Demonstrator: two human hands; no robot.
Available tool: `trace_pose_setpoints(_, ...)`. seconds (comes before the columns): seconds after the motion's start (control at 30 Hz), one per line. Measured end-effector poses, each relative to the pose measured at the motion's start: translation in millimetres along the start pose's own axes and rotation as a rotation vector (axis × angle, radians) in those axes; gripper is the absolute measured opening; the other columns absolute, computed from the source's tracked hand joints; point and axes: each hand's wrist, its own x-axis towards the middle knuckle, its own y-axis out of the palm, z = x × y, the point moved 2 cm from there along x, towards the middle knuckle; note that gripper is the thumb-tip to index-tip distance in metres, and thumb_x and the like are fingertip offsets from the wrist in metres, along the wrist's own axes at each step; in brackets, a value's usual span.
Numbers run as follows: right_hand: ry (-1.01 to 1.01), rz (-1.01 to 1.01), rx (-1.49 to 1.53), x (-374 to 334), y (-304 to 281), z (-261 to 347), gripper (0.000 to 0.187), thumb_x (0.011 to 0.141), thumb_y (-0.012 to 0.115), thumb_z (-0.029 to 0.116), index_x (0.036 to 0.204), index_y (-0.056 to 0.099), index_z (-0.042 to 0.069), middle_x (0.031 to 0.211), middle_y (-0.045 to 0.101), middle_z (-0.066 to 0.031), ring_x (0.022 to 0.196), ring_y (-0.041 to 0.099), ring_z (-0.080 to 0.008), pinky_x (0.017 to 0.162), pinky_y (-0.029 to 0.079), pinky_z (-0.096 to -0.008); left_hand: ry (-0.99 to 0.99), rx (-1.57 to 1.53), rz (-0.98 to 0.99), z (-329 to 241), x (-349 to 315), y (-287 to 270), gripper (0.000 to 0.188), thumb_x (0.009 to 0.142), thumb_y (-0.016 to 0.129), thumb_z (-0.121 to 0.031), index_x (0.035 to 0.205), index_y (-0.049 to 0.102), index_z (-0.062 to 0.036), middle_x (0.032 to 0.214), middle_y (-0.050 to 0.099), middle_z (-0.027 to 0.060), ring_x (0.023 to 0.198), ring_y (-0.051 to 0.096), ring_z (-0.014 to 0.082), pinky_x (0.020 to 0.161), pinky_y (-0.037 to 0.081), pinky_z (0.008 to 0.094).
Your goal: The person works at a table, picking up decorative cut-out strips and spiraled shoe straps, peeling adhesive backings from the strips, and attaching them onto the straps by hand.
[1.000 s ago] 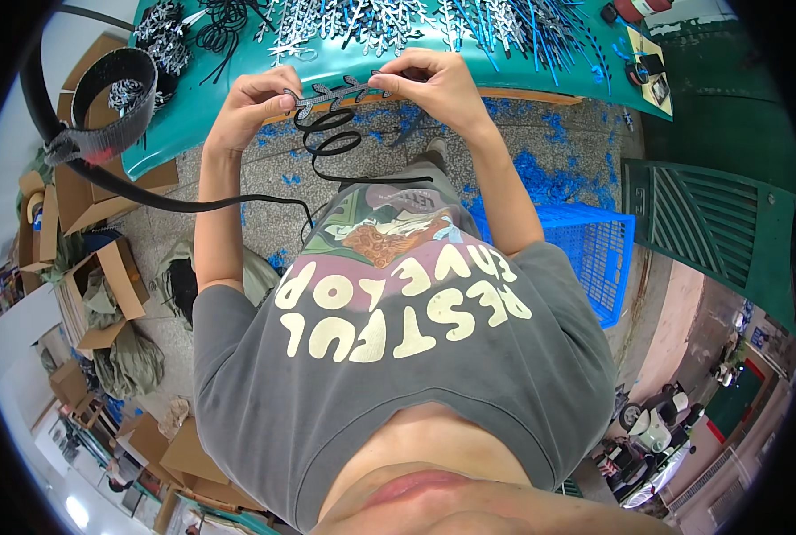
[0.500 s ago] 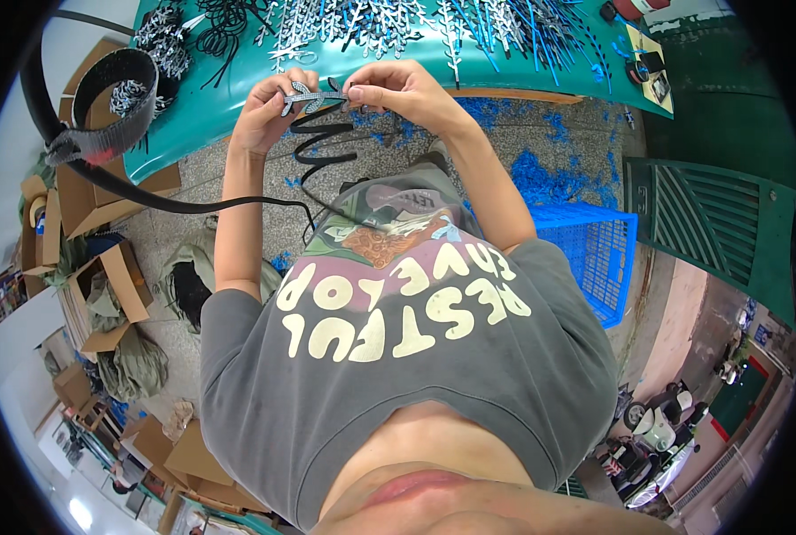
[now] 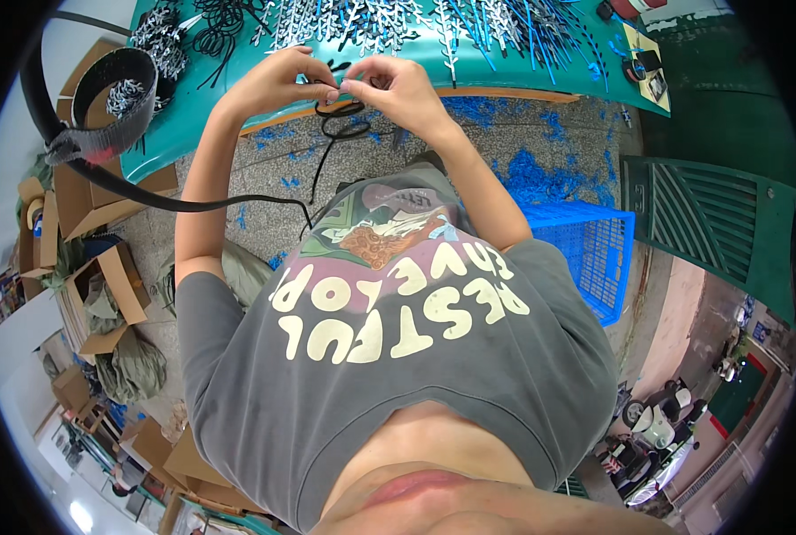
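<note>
My left hand and my right hand meet over the near edge of the table, fingertips almost touching. Both pinch a small dark leaf-shaped strip; its leafy tips show above the fingers, the rest is hidden behind them. A dark bit also shows within the curl of my right hand. Just below the fingers hangs a loosely coiled black cord, its lower end reaching down toward my shirt. Where its top end goes, the fingers hide.
The green-covered table carries many grey-and-white leafy sprigs, blue stems and black loops. Blue scraps litter the floor beside a blue crate. Open cardboard boxes stand left. A thick black cable crosses my left arm.
My left hand has turned and moved up and right, its elbow swinging outward. The leafy strip, plainly visible before, is now mostly covered by fingers. The coiled cord has bunched up higher.
</note>
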Motion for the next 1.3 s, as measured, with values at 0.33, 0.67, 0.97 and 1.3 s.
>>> trace_pose_setpoints(0.33,0.113,0.043,0.364,-0.3,-19.1,-40.0,0.032,0.086,0.057,0.032,0.096,0.063,0.003,0.089,0.063,-0.0041,0.089,0.056,-0.0109,0.065,0.047,-0.0213,0.048,-0.269,-0.184,3.5,-7.7,-3.8,0.015,0.080,0.064,-0.018,0.084,0.066,-0.0036,0.075,0.062,0.0033,0.081,0.051,0.0120,0.085,0.037,0.0303)
trace_pose_setpoints(0.67,-0.054,-0.143,0.180,-16.2,-36.0,14.1,0.021,0.071,0.075,0.019,0.080,0.067,0.002,0.071,0.063,-0.0015,0.066,0.056,-0.0061,0.057,0.045,-0.0201,0.066,-0.208,-0.272,1.7,-18.7,1.0,0.016,0.080,0.064,-0.021,0.083,0.067,-0.0059,0.069,0.061,0.0020,0.069,0.051,0.0139,0.069,0.038,0.0277)
trace_pose_setpoints(0.97,-0.115,-0.205,0.042,-13.7,-36.7,14.0,0.021,0.068,0.075,0.020,0.079,0.068,0.004,0.070,0.063,-0.0027,0.066,0.057,-0.0084,0.061,0.046,-0.0219,0.186,-0.269,-0.262,-4.6,-24.8,0.0,0.015,0.081,0.061,-0.014,0.075,0.061,-0.0003,0.069,0.057,0.0023,0.072,0.046,0.0137,0.071,0.037,0.0277)
trace_pose_setpoints(1.3,-0.039,-0.031,-0.006,-7.6,-34.1,17.9,0.020,0.074,0.071,0.023,0.087,0.069,0.007,0.073,0.063,-0.0031,0.066,0.057,-0.0088,0.063,0.045,-0.0234,0.212,-0.393,-0.251,-5.6,-26.5,4.3,0.015,0.082,0.061,-0.015,0.078,0.061,-0.0014,0.070,0.057,0.0020,0.073,0.048,0.0132,0.074,0.037,0.0288)
